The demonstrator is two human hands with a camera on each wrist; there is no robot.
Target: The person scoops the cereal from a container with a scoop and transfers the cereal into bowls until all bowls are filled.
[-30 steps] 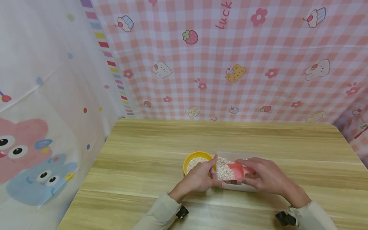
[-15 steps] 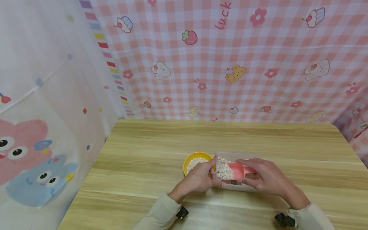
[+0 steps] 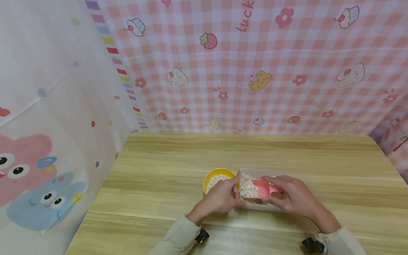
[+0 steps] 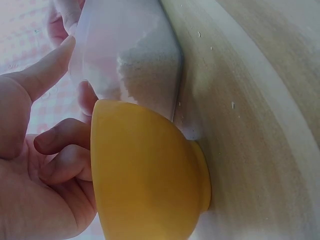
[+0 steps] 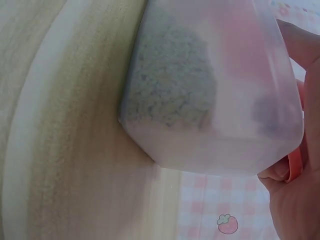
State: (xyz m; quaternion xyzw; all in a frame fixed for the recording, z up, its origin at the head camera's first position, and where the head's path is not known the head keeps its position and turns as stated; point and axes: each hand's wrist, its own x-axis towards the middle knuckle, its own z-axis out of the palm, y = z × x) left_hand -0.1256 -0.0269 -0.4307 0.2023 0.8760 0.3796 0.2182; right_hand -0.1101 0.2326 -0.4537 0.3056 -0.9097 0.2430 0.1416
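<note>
A translucent plastic box [image 3: 269, 206] of pale flakes, like rolled oats [image 3: 248, 186], stands on the table. My left hand [image 3: 220, 196] grips its left end, thumb at the front rim; in the left wrist view some fingers [image 4: 67, 162] curl between box and bowl. Inside the box is a pink scoop [image 3: 262, 188], gripped from above by my right hand [image 3: 294, 194]; part of its red-pink handle [image 5: 295, 165] shows beyond the wall in the right wrist view. Close at the left is a yellow bowl [image 4: 142, 170], also with pale flakes, partly covered by my left hand.
The wooden table [image 3: 165, 156] carries a few stray flakes [image 4: 233, 105] beside the bowl. A pink checked cloth [image 3: 236, 71] hangs behind the table's far edge, and a pale printed cloth [image 3: 63, 106] at the left. Reddish-brown patches [image 3: 253, 200] show along the box's front side.
The pink scoop has shifted slightly among the flakes, and more of the brown strip at the box's front shows. Both hands stay almost in place; the head view has drifted a little.
</note>
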